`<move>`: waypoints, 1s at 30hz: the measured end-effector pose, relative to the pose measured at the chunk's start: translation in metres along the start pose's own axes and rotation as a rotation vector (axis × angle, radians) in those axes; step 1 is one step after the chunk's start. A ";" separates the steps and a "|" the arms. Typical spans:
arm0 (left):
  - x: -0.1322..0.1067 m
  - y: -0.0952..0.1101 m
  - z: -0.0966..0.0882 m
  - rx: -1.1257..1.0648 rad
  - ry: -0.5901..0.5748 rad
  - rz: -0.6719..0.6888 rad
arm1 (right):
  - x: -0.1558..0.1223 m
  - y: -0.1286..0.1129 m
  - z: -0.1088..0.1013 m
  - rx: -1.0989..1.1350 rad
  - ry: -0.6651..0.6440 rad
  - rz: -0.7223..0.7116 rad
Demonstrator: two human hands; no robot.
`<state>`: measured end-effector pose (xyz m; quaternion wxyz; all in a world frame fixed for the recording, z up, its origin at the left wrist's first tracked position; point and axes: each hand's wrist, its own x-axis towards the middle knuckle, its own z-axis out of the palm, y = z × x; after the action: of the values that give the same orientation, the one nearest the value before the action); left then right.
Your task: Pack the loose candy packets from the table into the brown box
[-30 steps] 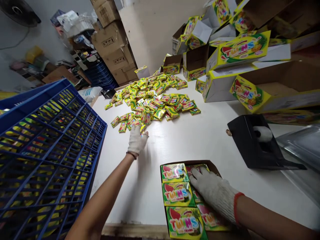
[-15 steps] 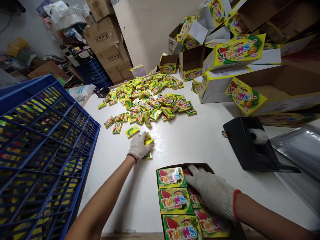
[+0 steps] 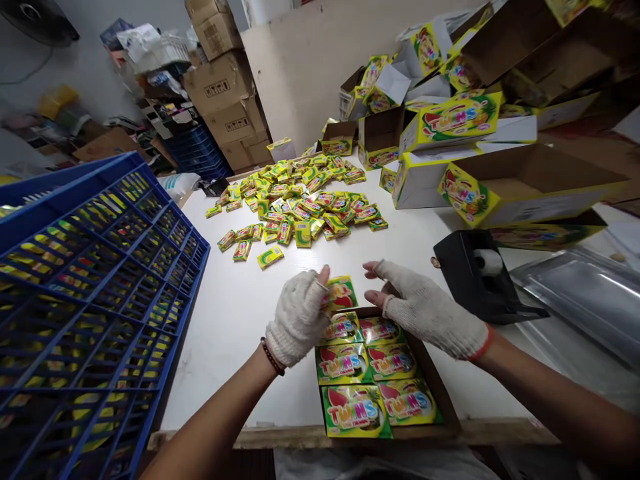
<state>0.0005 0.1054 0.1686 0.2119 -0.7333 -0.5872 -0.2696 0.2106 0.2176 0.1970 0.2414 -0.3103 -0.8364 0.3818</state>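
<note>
My left hand (image 3: 301, 315), in a fingertipless white knit glove, grips a small yellow-green TWINS candy pack (image 3: 343, 292) just beyond the far edge of an open carton. My right hand (image 3: 417, 303), gloved alike with a red cuff, is over the carton's far right corner. Its thumb and fingers are apart, with nothing between them. Two columns of TWINS packs (image 3: 355, 408) lie face up in the carton (image 3: 434, 373), whose brown inner wall shows along the right side. A loose heap of the same packs (image 3: 305, 200) covers the table's far part.
A blue plastic crate (image 3: 173, 293) full of packs stands on the left. To the right are a black tape dispenser (image 3: 467, 273) and a clear plastic tray (image 3: 575, 287). Yellow display boxes (image 3: 450, 173) pile up at the back right. Brown cartons (image 3: 225, 100) are stacked behind.
My left hand has come from near the heap to the carton's far edge with a pack. My right hand has lifted off the packs in the carton and opened.
</note>
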 end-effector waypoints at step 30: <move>-0.062 0.086 -0.003 -0.204 -0.441 -0.102 | -0.005 -0.008 0.032 -0.712 -1.182 -0.161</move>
<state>0.0741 0.0382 0.1312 -0.0102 -0.7614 -0.6252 -0.1714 0.1907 0.1941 0.1836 -0.3437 -0.0474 -0.9224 0.1700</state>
